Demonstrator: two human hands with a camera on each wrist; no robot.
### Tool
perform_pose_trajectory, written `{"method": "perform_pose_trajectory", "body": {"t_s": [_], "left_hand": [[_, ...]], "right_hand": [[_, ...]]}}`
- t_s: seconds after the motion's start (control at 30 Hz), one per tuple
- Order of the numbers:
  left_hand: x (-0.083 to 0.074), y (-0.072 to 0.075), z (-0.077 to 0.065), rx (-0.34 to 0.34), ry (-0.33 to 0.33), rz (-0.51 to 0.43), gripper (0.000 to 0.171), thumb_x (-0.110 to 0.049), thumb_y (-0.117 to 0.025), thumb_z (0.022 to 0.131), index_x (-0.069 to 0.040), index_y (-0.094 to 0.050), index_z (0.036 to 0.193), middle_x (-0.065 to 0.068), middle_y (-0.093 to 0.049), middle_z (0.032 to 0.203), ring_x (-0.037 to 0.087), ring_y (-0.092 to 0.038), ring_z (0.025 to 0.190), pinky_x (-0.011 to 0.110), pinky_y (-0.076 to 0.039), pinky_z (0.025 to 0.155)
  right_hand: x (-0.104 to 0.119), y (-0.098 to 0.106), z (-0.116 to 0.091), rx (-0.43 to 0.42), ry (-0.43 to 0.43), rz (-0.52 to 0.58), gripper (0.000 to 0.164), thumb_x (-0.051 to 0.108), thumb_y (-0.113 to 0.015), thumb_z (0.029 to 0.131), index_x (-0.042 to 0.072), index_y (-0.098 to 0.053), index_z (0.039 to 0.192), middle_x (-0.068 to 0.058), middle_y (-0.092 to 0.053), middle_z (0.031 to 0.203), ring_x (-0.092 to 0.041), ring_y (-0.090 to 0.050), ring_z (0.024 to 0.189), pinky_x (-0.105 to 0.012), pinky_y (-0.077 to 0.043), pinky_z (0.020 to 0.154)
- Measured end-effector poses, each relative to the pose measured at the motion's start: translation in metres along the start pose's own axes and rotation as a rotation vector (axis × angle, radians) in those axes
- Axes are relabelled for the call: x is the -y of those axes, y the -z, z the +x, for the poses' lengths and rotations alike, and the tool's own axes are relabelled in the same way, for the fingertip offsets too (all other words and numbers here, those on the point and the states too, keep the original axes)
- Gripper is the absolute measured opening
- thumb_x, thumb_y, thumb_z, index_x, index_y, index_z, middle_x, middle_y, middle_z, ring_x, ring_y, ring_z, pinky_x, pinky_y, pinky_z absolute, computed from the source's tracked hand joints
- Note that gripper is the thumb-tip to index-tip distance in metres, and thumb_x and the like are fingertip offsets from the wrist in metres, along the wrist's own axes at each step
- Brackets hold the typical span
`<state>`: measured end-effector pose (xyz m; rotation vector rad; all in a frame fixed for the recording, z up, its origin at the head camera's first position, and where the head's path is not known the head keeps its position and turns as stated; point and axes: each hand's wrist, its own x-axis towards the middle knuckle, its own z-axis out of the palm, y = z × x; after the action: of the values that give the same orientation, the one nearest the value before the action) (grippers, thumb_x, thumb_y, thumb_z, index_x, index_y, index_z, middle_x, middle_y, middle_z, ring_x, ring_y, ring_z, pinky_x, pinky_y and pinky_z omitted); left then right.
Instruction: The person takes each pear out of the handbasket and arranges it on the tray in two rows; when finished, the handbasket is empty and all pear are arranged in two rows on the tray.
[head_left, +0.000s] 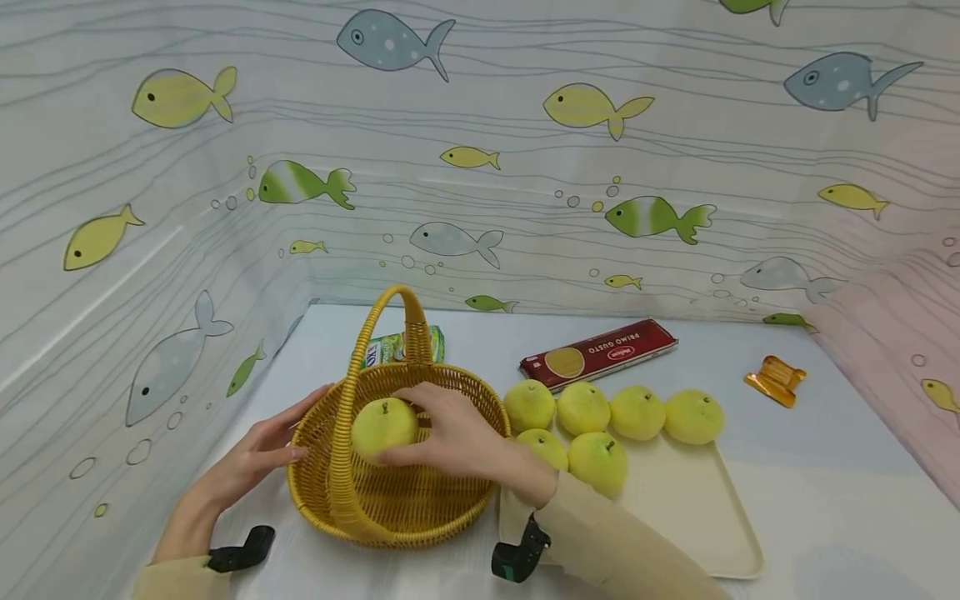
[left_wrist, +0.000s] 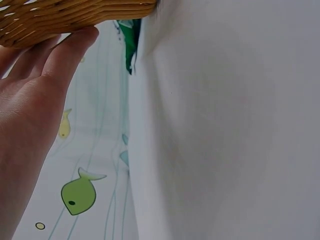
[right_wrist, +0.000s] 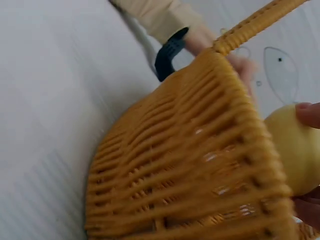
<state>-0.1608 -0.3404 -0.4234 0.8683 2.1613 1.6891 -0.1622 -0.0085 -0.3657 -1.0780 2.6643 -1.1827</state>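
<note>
Within the wicker basket [head_left: 465,518], my right hand [head_left: 457,433] grips a yellow-green apple [head_left: 382,431], thumb on the near side and fingers on the far side. The apple [right_wrist: 290,155] shows beyond the basket's rim in the right wrist view. My left hand [head_left: 258,454] rests against the left side of the basket, its fingers stretched along the outer wall. In the left wrist view the fingertips of the left hand [left_wrist: 37,95] touch the wicker from outside. Several more apples [head_left: 637,412] sit on a cream tray [head_left: 682,521] to the right.
A tall handle [head_left: 348,417] arches over the basket. Behind it lies a green packet [head_left: 386,350]. A dark red pasta box [head_left: 600,354] lies beyond the tray, and an orange wrapped packet [head_left: 777,381] is at far right. Fish-patterned curtains [head_left: 480,200] enclose the table.
</note>
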Motion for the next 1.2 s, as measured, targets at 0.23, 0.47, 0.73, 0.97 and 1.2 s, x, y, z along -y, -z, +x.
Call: {"method": "perform_pose_trajectory", "body": {"t_s": [0.23, 0.47, 0.73, 0.97, 1.2], "left_hand": [[-0.001, 0.004, -0.004, -0.006, 0.000, 0.003, 0.073, 0.009, -0.045, 0.094, 0.001, -0.011, 0.159, 0.019, -0.006, 0.167, -0.003, -0.016, 0.150, 0.010, -0.026, 0.110], [-0.001, 0.003, -0.006, -0.001, 0.008, -0.012, 0.073, 0.009, -0.043, 0.094, 0.000, -0.011, 0.159, 0.018, -0.005, 0.167, -0.004, -0.015, 0.150, 0.009, -0.025, 0.110], [-0.004, 0.000, -0.002, 0.001, 0.003, -0.031, 0.072, 0.008, -0.044, 0.095, 0.000, -0.011, 0.159, 0.015, -0.006, 0.168, -0.003, -0.016, 0.150, 0.009, -0.026, 0.110], [-0.007, -0.002, 0.001, 0.001, -0.006, -0.032, 0.071, 0.007, -0.045, 0.095, 0.002, -0.012, 0.159, 0.011, -0.010, 0.168, -0.003, -0.018, 0.150, 0.010, -0.027, 0.110], [-0.005, 0.000, -0.001, -0.003, -0.007, -0.030, 0.073, 0.008, -0.045, 0.095, 0.003, -0.011, 0.158, 0.010, -0.010, 0.169, -0.003, -0.017, 0.150, 0.010, -0.027, 0.110]], "right_hand": [[-0.006, 0.036, -0.027, -0.099, 0.025, 0.257, 0.066, 0.026, -0.087, 0.078, 0.007, -0.059, 0.135, -0.003, -0.064, 0.127, -0.014, -0.063, 0.111, -0.021, -0.054, 0.089], [-0.021, 0.068, -0.060, -0.180, -0.035, 0.245, 0.066, 0.025, -0.090, 0.073, 0.009, -0.064, 0.130, -0.002, -0.066, 0.123, -0.019, -0.067, 0.109, -0.024, -0.057, 0.085], [-0.042, 0.106, -0.103, -0.260, -0.096, 0.172, 0.068, 0.026, -0.091, 0.072, 0.012, -0.063, 0.132, -0.002, -0.067, 0.126, -0.020, -0.068, 0.107, -0.026, -0.058, 0.085], [-0.066, 0.138, -0.148, -0.347, -0.171, 0.050, 0.061, 0.020, -0.088, 0.077, 0.017, -0.062, 0.132, 0.000, -0.065, 0.126, -0.009, -0.067, 0.103, -0.023, -0.057, 0.085], [-0.091, 0.153, -0.193, -0.380, -0.269, -0.040, 0.061, 0.020, -0.087, 0.078, 0.023, -0.061, 0.133, 0.009, -0.065, 0.120, 0.002, -0.062, 0.101, -0.014, -0.054, 0.083]]}}
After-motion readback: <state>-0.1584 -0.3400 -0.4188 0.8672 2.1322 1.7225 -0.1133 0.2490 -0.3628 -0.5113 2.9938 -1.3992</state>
